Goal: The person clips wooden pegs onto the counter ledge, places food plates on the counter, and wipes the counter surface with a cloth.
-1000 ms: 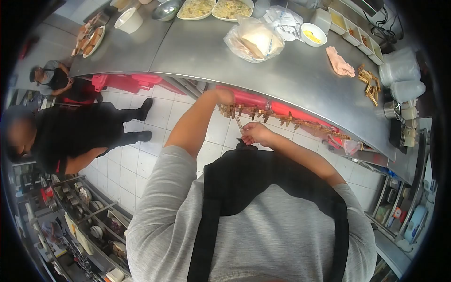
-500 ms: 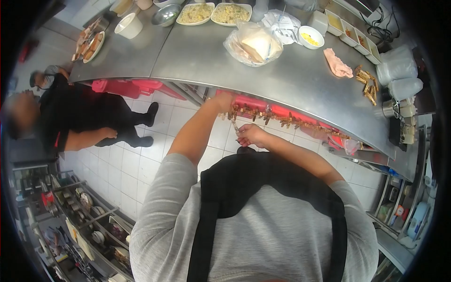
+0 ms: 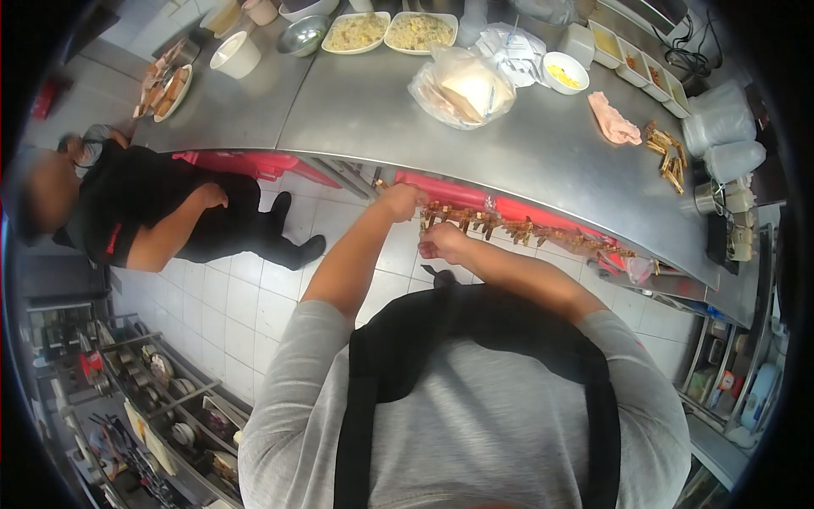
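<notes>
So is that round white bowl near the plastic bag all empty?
No, it's partly filled: the white bowl has yellow bits inside, with its bare inner wall showing around them.

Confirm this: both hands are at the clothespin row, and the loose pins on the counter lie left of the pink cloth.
No: the head view shows the loose pins right of the pink cloth. Left hand and right hand are at the clothespin row.

This is a kitchen, and it looks like one where people cook for a shop. A long metal desk has two dishes of rice, a shiny bowl and small tubs of food. Racks hold what look like pots, but that side is dark. A co-worker wears black.
</notes>
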Action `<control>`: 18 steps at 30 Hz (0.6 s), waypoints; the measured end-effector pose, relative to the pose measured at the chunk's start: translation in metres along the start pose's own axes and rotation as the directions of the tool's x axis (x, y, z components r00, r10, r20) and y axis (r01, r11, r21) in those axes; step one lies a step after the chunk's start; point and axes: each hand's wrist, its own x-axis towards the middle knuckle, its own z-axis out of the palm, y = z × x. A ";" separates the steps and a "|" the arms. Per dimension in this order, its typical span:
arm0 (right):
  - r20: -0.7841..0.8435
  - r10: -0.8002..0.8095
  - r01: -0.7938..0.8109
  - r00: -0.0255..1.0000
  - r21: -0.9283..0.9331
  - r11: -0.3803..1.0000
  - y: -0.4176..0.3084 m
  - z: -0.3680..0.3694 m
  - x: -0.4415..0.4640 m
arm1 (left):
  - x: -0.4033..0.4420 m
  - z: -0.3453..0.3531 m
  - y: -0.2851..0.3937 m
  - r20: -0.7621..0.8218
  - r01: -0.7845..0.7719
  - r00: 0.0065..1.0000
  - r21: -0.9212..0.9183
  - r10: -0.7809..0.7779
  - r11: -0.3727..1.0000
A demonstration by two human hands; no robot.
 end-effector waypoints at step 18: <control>0.358 -0.254 0.438 0.898 -0.684 0.584 0.013 -0.013 0.030 | 0.002 -0.021 0.022 0.150 0.038 0.987 0.158 -0.062 0.987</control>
